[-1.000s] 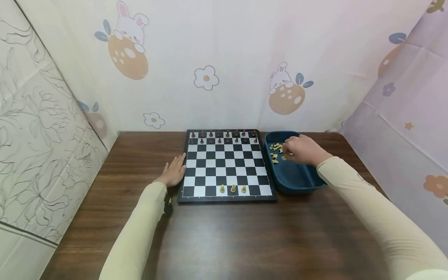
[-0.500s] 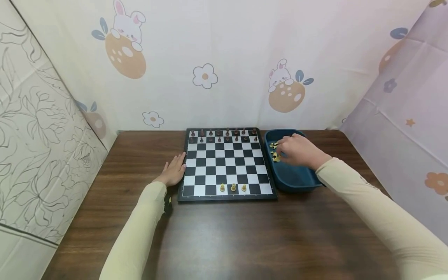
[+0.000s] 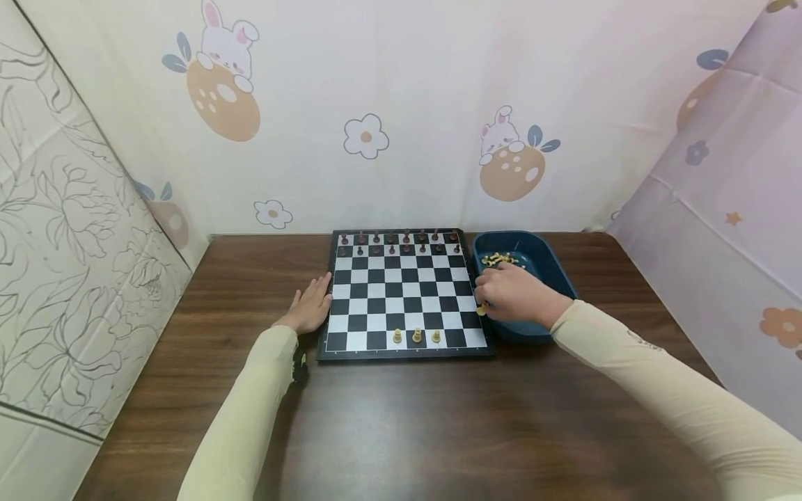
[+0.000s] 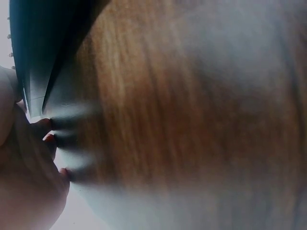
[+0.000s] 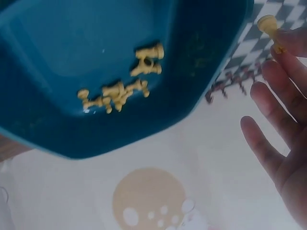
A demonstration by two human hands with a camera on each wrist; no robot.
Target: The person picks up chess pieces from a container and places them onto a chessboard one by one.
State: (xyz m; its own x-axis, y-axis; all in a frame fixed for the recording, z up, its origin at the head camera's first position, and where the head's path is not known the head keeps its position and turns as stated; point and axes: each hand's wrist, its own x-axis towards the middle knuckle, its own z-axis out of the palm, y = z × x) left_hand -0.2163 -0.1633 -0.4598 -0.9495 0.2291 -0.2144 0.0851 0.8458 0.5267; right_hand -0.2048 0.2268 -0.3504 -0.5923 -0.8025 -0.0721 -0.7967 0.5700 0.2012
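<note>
A yellow chess piece (image 5: 267, 23) is pinched between the thumb and forefinger of my right hand (image 3: 519, 291), its other fingers spread in the right wrist view. In the head view that hand is over the line between the blue bin (image 3: 553, 270) and the chessboard (image 3: 404, 287). My left hand (image 3: 307, 307) rests on the table along the board's left edge, fingers extended. Three yellow pieces (image 3: 416, 336) stand on the board's near row. Dark red chess pieces (image 3: 406, 239) fill the two far rows.
Several more yellow chess pieces (image 5: 115, 92) lie in a heap inside the bin, which stands right beside the board. The wooden table (image 3: 401, 424) ends at a patterned curtain (image 3: 426, 174) behind.
My right hand has come up from inside the bin and moved left and nearer, carrying a yellow chess piece toward the board. The left hand has stayed in place.
</note>
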